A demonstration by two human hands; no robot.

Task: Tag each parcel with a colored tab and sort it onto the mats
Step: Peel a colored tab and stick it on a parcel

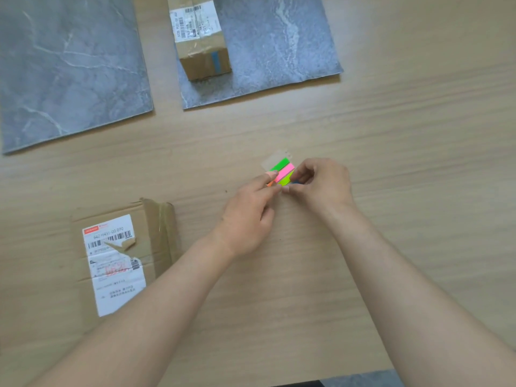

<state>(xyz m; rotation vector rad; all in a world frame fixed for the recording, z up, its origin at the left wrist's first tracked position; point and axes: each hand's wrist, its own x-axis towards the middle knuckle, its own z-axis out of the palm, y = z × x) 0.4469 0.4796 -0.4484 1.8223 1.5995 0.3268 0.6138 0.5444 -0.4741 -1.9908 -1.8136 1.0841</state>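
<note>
Head view: left hand (248,219) and right hand (321,185) pinch the tab pad (282,169); beyond it, tagged box (201,46) on mat (279,51); flat parcel (122,255) untagged.

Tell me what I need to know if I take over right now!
Left hand holds the tab pad on the table; right hand pinches its edge.
Done: one parcel, with a blue tab, stands on the right mat.
To do: the flat parcel lies on the table, off the mats, no tab visible. Tag it, then sort it onto a mat.
</note>
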